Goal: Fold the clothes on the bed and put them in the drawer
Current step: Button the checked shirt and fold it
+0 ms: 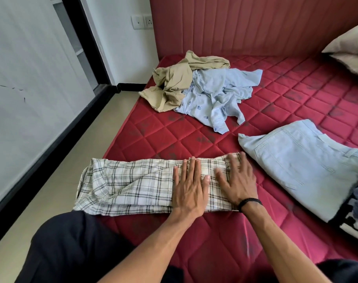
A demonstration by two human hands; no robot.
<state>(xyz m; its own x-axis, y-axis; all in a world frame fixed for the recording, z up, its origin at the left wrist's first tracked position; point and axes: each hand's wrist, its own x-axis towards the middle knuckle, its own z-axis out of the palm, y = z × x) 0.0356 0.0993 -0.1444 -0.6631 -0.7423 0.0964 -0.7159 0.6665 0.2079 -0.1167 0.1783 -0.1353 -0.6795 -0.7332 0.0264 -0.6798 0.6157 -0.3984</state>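
A white plaid garment (pixel 129 184) lies folded into a long strip near the front edge of the red quilted mattress (pixel 276 94). My left hand (pixel 190 184) presses flat on its right part, fingers straight. Just to the right, my right hand (pixel 237 178), with a black band at the wrist, lies flat on the garment's right end. Farther back, a crumpled khaki garment (pixel 174 86) and a crumpled light blue shirt (pixel 219 94) lie in a heap. Folded light blue jeans (pixel 300 160) rest at the right.
A dark and white folded pile (pixel 355 213) sits at the right edge under the jeans. A pillow (pixel 351 50) lies at the back right against the red headboard (pixel 255 25). Floor and a white wall run along the bed's left side. My dark-trousered knee (pixel 72 248) is at the front.
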